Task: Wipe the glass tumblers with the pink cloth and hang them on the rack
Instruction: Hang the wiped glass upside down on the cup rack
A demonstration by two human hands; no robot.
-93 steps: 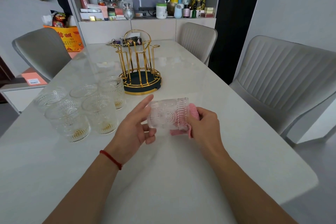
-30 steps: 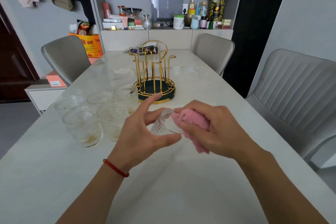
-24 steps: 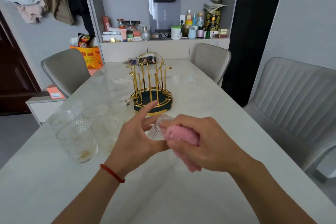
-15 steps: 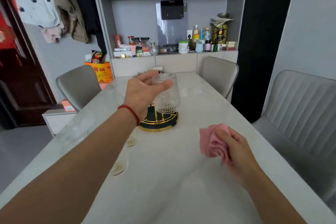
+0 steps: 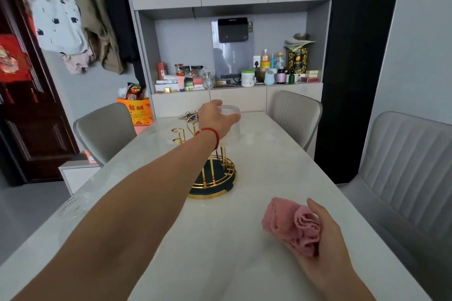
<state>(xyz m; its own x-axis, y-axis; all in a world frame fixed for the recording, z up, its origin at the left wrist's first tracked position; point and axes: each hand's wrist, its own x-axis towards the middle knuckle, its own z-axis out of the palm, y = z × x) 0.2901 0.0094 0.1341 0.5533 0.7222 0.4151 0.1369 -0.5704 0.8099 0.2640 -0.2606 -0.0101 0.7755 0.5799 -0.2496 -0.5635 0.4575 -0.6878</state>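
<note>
Overhead, left hand gripping tumbler, right hand clutching cloth

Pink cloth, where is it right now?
Head view, lower right: the pink cloth is bunched in the right hand just above the table, nearer the camera than the gold rack.

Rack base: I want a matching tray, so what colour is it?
Dark green, with a gold rim, on the rack; head view.
</note>
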